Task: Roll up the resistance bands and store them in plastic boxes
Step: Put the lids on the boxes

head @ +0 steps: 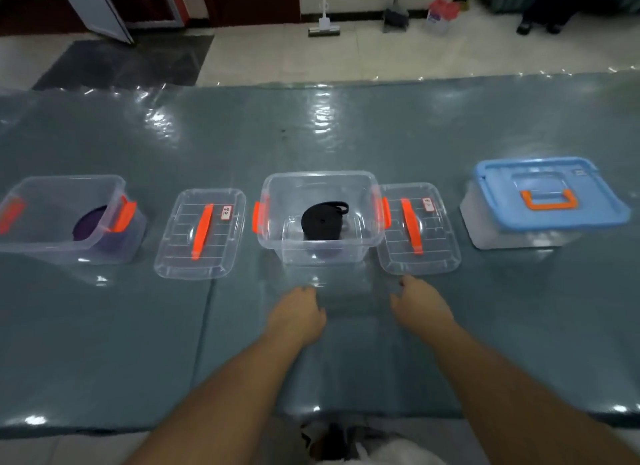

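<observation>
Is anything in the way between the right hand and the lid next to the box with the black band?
Nothing visible. The right hand hovers just in front of the lid, with only bare table between them.

Three boxes in a row on a table (346,145), rolled band (323,222) in the middle box (320,187), another band (90,223) in the left box (62,184), lidded box (543,201) far right, loose lid (201,234) left of the middle box, second lid (417,229) touching its right.

Lid labels (226,212) present, print unreadable.
</observation>
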Available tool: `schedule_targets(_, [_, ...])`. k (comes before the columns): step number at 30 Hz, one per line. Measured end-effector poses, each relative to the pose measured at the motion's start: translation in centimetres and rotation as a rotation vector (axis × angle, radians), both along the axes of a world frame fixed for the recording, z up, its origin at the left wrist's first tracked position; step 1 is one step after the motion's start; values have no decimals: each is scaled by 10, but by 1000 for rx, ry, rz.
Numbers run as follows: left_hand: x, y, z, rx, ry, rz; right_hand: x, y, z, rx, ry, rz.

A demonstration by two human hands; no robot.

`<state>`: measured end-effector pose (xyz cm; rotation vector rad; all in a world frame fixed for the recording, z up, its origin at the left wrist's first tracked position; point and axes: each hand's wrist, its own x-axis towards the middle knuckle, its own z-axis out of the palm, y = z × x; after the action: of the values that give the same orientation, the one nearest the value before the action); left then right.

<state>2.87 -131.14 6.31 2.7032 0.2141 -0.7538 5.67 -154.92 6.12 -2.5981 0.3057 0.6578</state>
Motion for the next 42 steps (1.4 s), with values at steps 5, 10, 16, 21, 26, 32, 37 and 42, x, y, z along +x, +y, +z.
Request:
schedule_targets(5, [22,-11,-8,21,4,-99,21,-17,-16,2,-11,-77])
schedule_targets(10, [46,-29,-22,38,46,-170,61,-34,-29,56,-46,-135])
schedule_targets(16, [75,-56,-37,18,76,-212,121,-58,-52,15,-72,-143])
schedule_targets(21, [88,-66,-46,21,63,-206,168,-58,-66,-46,-143,-67])
schedule_targets(26, [90,-66,-53,36,58,-189,197,-48,-77,-122,-170,-51])
schedule_targets(32, [86,-59,-58,26,45,-199,213,-41,-82,-235,-206,-23])
schedule_targets(37, [80,-51,-57,13,27,-196,218,-40,-80,-284,-172,5])
schedule_targets(42, [73,-46,-48,14,30,-242,178,-43,-77,-196,-122,-102])
